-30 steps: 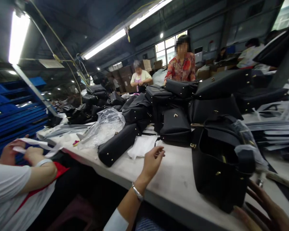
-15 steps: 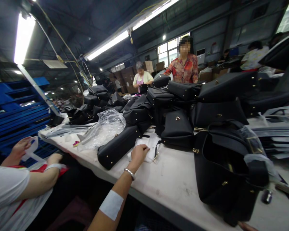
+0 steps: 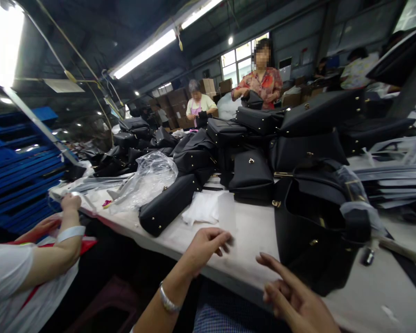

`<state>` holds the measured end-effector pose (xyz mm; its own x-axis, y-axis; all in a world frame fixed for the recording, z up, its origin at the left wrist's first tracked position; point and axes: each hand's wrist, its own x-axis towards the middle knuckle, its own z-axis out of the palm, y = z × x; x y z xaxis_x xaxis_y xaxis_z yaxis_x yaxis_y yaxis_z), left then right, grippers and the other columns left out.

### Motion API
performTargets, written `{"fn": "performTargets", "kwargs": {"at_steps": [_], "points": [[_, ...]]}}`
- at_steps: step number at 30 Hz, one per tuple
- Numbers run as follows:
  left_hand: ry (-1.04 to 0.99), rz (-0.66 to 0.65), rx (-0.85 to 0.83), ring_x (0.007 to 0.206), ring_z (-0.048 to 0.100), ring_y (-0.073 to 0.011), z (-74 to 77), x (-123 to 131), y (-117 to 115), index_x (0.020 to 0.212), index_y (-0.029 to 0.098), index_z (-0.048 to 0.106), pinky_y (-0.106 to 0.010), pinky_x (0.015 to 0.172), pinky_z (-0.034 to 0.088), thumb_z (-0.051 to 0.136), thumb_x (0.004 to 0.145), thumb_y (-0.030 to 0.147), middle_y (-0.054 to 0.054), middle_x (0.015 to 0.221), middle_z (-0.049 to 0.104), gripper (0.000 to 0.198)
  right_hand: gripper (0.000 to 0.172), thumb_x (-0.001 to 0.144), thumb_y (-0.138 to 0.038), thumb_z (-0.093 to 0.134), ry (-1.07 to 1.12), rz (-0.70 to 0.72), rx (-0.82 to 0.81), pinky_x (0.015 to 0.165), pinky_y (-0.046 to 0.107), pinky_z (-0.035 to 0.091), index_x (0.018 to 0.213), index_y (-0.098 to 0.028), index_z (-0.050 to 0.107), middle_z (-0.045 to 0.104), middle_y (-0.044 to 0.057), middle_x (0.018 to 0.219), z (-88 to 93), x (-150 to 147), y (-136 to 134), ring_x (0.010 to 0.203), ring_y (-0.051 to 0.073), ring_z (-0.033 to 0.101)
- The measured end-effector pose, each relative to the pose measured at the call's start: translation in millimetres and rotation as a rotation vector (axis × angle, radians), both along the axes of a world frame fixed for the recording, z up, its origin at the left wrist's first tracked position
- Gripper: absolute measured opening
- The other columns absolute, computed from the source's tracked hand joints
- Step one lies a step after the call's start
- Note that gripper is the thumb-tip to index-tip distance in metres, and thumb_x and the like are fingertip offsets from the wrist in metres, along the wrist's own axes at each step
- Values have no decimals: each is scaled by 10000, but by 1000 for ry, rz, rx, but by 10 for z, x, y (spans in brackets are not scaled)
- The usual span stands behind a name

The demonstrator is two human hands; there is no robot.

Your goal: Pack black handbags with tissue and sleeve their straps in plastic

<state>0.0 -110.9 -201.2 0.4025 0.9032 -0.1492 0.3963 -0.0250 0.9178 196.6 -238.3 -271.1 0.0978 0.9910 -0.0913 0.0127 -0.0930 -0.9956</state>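
Observation:
My left hand (image 3: 211, 246) hovers over the table's front edge, thumb and fingers pressed together. A dark blur shows at its fingertips, too smeared to name. My right hand (image 3: 293, 296) is open at the lower right, index finger stretched out and the others loosely bent, with nothing seen in it. Just beyond my left hand, a white padded packet (image 3: 201, 207) lies on the tabletop. Near my right hand stands a black handbag (image 3: 308, 249), its mouth wide open and gold fittings on its side.
Black handbags (image 3: 251, 178) are heaped along the table (image 3: 244, 231). Clear plastic (image 3: 147, 178) lies left of the packet, and flat sheets (image 3: 398, 180) are stacked at right. A seated person (image 3: 17, 273) works close on my left; two people (image 3: 260, 83) stand across the table.
My left hand has drawn back from the packet toward me; the small black strap with a gold buckle is gone from beside it. My right hand has come up into view, away from the open handbag.

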Motion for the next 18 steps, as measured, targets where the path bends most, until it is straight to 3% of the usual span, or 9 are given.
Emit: {"fn": "performTargets", "kwargs": {"at_steps": [3, 4, 8, 10, 12, 15, 16, 18], "points": [[-151, -46, -156, 595, 536, -115, -143, 129, -391, 780, 115, 740, -212, 585, 412, 639, 860, 489, -27, 653, 643, 395, 655, 822, -577, 670, 60, -77, 14, 534, 269, 500, 1363, -235, 532, 710, 78, 1076, 76, -127, 159, 595, 151, 586], [-152, -51, -172, 579, 506, -108, -184, 151, -489, 760, 113, 736, -211, 578, 392, 643, 861, 492, -14, 616, 610, 403, 635, 791, -576, 704, 74, -86, 3, 523, 264, 486, 1298, -215, 575, 704, 84, 1073, 88, -150, 191, 579, 141, 576], [-148, -52, -178, 583, 459, -113, -267, 123, -688, 737, 101, 741, -224, 564, 343, 637, 866, 515, -14, 598, 570, 446, 400, 801, -583, 690, 20, -75, -61, 543, 260, 471, 850, -187, 718, 649, 13, 630, 98, -129, 141, 564, 173, 593], [-166, -7, -173, 600, 470, -123, -259, 64, -695, 715, 102, 735, -231, 571, 349, 651, 852, 530, -25, 614, 585, 457, 391, 886, -547, 593, -75, 20, -71, 571, 275, 494, 779, -202, 744, 638, 14, 562, 66, -69, 17, 568, 193, 617], [-189, 43, -175, 613, 484, -131, -241, 2, -684, 688, 107, 724, -233, 577, 363, 663, 837, 548, -33, 627, 598, 470, 333, 928, -442, 530, -185, 191, -26, 655, 311, 548, 929, -233, 790, 724, 42, 684, 1, -2, -128, 659, 226, 682], [-222, 58, -246, 607, 492, -129, -248, -49, -699, 717, 106, 744, -228, 574, 373, 688, 811, 570, -36, 633, 611, 476, 403, 836, -320, 614, -349, 344, 96, 914, 406, 548, 1223, -289, 724, 731, 85, 1179, -87, 57, -277, 1018, 306, 697], [-236, 52, -282, 603, 497, -128, -264, -50, -720, 736, 104, 753, -227, 574, 375, 702, 797, 573, -37, 634, 616, 476, 443, 823, -323, 635, -369, 313, 94, 937, 415, 540, 1259, -288, 702, 692, 90, 1265, -91, 57, -289, 1023, 306, 696], [-264, 29, -359, 590, 505, -126, -310, -28, -784, 752, 99, 760, -228, 571, 378, 723, 775, 578, -38, 629, 621, 481, 483, 840, -388, 637, -321, 182, 17, 786, 374, 585, 1303, -255, 668, 701, 111, 1239, -49, 32, -259, 783, 245, 719]]}}
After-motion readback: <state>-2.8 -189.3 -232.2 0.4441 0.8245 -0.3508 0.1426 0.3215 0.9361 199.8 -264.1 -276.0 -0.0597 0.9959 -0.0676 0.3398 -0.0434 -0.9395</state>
